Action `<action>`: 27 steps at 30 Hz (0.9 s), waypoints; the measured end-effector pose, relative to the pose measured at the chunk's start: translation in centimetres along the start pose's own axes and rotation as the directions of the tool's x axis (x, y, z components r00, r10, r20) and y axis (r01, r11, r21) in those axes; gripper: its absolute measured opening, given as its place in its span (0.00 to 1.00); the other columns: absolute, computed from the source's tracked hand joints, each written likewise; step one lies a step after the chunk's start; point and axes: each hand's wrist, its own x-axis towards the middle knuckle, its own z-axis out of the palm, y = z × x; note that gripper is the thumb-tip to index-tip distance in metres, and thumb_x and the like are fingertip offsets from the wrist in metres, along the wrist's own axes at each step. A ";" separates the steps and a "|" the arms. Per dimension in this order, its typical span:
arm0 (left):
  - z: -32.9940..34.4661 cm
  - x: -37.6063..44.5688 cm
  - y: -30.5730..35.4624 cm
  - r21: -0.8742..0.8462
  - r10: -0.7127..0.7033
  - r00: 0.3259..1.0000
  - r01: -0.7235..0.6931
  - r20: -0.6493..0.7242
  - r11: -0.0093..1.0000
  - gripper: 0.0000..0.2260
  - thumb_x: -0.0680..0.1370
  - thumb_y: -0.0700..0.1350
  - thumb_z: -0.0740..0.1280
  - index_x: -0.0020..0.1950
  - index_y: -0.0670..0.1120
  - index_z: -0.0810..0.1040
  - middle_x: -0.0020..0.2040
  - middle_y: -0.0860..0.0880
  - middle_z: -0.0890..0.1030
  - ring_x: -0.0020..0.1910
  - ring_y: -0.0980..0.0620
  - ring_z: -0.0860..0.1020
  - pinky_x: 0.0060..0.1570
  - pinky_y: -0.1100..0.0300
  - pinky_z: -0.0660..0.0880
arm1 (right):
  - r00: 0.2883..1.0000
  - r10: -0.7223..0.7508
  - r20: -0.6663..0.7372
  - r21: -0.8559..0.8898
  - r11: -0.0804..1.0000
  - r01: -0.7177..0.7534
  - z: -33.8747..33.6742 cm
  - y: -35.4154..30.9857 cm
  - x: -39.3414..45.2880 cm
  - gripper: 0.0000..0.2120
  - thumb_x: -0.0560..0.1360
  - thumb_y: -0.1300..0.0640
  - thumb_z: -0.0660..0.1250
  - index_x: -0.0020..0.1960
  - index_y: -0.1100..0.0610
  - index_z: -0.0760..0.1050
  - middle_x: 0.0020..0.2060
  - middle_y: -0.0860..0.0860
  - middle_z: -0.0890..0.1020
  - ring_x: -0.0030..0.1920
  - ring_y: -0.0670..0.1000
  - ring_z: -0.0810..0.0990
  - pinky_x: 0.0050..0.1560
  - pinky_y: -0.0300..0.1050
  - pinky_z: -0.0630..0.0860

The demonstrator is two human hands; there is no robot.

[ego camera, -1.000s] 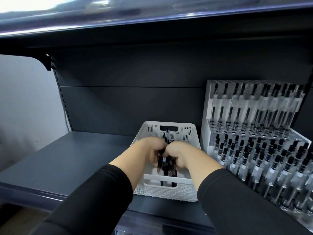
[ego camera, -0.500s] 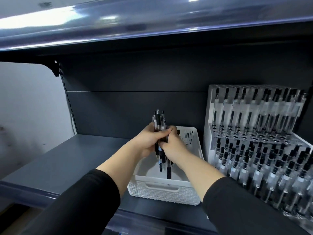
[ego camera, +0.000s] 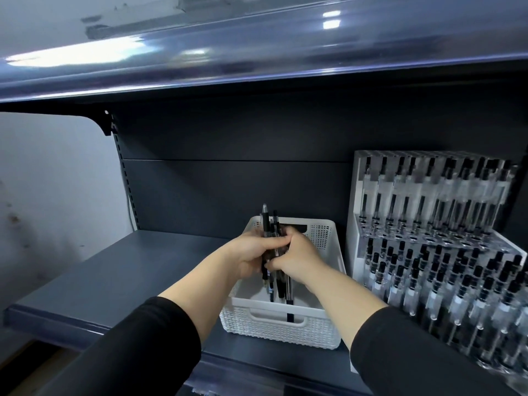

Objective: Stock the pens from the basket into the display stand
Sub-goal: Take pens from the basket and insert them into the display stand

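Both hands clasp one bundle of pens (ego camera: 271, 252) over the basket (ego camera: 328, 241): the left hand (ego camera: 251, 252) wraps its fingers round the bundle from the left, and the right hand (ego camera: 297, 258) curls against it from the right, thumb and fingers pinching the barrels. The bundle stands nearly upright, its upper ends poking above the knuckles and its lower ends hanging down inside the basket.

The shelf (ego camera: 100, 281) carries everything. The stand (ego camera: 360, 224) sits just right of the basket, its tiers already crowded with pens, though some holes along the middle ledge look free.

The basket is white perforated plastic, probably light, so it could slide if knocked.

The pens look light, stiff and smooth. Held as a bunch, they may well slip past each other or fan out, so a firm squeeze about the middle of the barrels seems the safest hold. For the stand, one pen at a time, pinched near its upper end, would likely steer best into a hole.

No brand or writing can be read; a small pale label on one barrel is too blurred.
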 end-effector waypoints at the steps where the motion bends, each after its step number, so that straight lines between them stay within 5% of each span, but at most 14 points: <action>1: -0.1 -0.1 0.0 -0.016 -0.024 1.000 0.024 -0.002 1.000 0.04 0.77 0.39 0.67 0.50 0.45 0.78 0.42 0.47 0.82 0.44 0.50 0.80 0.42 0.57 0.77 | 1.000 -0.004 0.010 -0.015 1.000 0.004 0.0 0.0 0.0 0.25 0.64 0.67 0.75 0.58 0.57 0.72 0.46 0.51 0.81 0.46 0.51 0.79 0.42 0.40 0.74; 4: -0.5 -0.4 -0.1 0.014 -0.091 0.996 0.091 0.002 0.996 0.07 0.74 0.42 0.70 0.50 0.44 0.78 0.40 0.47 0.82 0.42 0.51 0.80 0.40 0.60 0.76 | 0.999 -0.012 0.032 -0.045 0.999 0.013 0.0 -0.2 -0.1 0.26 0.64 0.65 0.75 0.58 0.57 0.70 0.46 0.50 0.79 0.46 0.50 0.77 0.43 0.39 0.73; 7: -0.2 -0.7 -0.4 0.118 -0.117 0.991 0.124 -0.066 0.985 0.04 0.75 0.45 0.70 0.47 0.46 0.77 0.33 0.50 0.80 0.30 0.55 0.78 0.28 0.65 0.71 | 0.999 -0.038 0.003 -0.044 0.998 0.038 0.1 -0.1 0.1 0.28 0.62 0.64 0.76 0.59 0.54 0.71 0.48 0.51 0.81 0.48 0.52 0.80 0.46 0.44 0.77; 11: 0.4 -0.5 0.2 0.105 0.087 0.986 -0.072 -0.144 0.992 0.06 0.76 0.39 0.69 0.51 0.43 0.77 0.40 0.47 0.81 0.35 0.54 0.80 0.33 0.62 0.76 | 0.990 -0.107 -0.094 0.012 0.994 0.109 -0.1 -0.5 0.2 0.22 0.64 0.66 0.73 0.55 0.52 0.73 0.46 0.49 0.82 0.47 0.51 0.81 0.45 0.42 0.77; 18: 0.9 -1.6 3.2 0.138 0.341 0.928 -0.322 -0.151 0.937 0.03 0.76 0.36 0.68 0.48 0.42 0.77 0.36 0.49 0.81 0.33 0.57 0.81 0.32 0.65 0.75 | 0.940 -0.243 -0.240 0.060 0.963 0.264 -0.9 -2.6 0.4 0.22 0.66 0.65 0.70 0.57 0.51 0.75 0.51 0.49 0.80 0.52 0.50 0.79 0.48 0.38 0.76; 23: 1.9 -2.1 4.8 0.091 0.411 0.885 -0.401 -0.217 0.912 0.04 0.78 0.38 0.66 0.52 0.41 0.78 0.41 0.46 0.82 0.38 0.50 0.80 0.34 0.62 0.77 | 0.926 -0.258 -0.276 0.189 0.930 0.316 -1.5 -3.8 -0.3 0.39 0.67 0.66 0.73 0.72 0.50 0.60 0.60 0.47 0.67 0.56 0.45 0.73 0.48 0.27 0.71; 25: 2.4 -2.4 5.3 0.044 0.390 0.894 -0.390 -0.221 0.920 0.05 0.78 0.40 0.66 0.51 0.40 0.78 0.44 0.43 0.82 0.40 0.47 0.79 0.41 0.56 0.78 | 0.966 -0.159 -0.202 0.259 0.943 0.209 -1.7 -4.1 -0.6 0.38 0.66 0.61 0.75 0.70 0.50 0.60 0.60 0.48 0.72 0.55 0.47 0.75 0.53 0.34 0.74; 27: 3.1 -2.8 5.6 -0.011 0.346 0.912 -0.357 -0.221 0.934 0.05 0.78 0.42 0.67 0.47 0.41 0.78 0.41 0.45 0.82 0.36 0.49 0.79 0.43 0.54 0.75 | 0.997 -0.060 -0.041 0.328 0.942 0.070 -1.9 -4.2 -1.2 0.24 0.66 0.54 0.74 0.59 0.50 0.69 0.54 0.52 0.79 0.50 0.53 0.81 0.55 0.49 0.78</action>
